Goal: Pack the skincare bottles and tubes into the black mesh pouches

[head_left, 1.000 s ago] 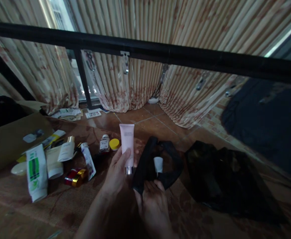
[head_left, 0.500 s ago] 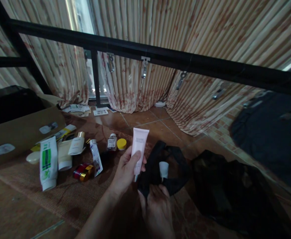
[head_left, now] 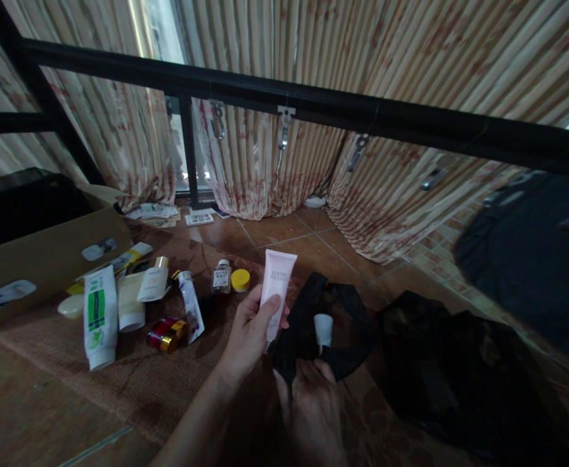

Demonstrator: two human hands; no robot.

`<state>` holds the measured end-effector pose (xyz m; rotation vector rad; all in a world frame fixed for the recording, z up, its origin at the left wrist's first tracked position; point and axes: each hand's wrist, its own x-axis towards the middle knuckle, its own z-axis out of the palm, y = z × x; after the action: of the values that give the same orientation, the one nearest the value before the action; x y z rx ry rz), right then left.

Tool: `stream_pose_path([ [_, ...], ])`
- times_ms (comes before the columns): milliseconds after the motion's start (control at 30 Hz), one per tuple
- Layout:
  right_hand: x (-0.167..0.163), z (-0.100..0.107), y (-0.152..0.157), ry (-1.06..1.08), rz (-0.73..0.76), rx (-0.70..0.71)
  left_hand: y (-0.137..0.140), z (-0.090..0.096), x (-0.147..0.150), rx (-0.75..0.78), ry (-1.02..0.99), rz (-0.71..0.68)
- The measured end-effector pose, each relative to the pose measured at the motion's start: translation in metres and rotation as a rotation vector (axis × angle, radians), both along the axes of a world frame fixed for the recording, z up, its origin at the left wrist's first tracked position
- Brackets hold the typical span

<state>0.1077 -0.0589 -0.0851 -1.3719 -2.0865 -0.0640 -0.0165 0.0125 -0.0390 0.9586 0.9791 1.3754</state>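
My left hand (head_left: 248, 327) is closed round a pale pink squeeze tube (head_left: 279, 279). It holds the tube upright, flat end up, with the thumb across the front. Just to its right, my right hand (head_left: 313, 405) has its fingers bent on a soft black bag (head_left: 297, 321) with a loop-like upper edge. A white cap-like piece (head_left: 323, 329) shows within the loop, above the right fingers; what it belongs to is hidden. The tube's lower end is close against the bag's left side, and I cannot tell whether they touch.
On the brown mat (head_left: 133, 389) at left lie a white-and-green tube (head_left: 100, 314), a cream tube (head_left: 131, 301), a red-and-gold jar (head_left: 168, 334), a small bottle (head_left: 221, 277) and a yellow-lidded jar (head_left: 240, 280). A cardboard box (head_left: 51, 259), dark bag (head_left: 459, 370) and black rail (head_left: 313, 100) stand around.
The whole view has shifted slightly, with things sitting a little further right. Both hands keep their holds; the pink tube and the black bag stay nearly in place relative to each other.
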Motion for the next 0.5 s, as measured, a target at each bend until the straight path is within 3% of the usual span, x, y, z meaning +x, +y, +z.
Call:
stream_pose_path([
  [500,-0.0009,-0.0008,-0.0003,-0.002,-0.004,-0.015,-0.0004,0.0046,0.0021,-0.065,-0.096,0.047],
])
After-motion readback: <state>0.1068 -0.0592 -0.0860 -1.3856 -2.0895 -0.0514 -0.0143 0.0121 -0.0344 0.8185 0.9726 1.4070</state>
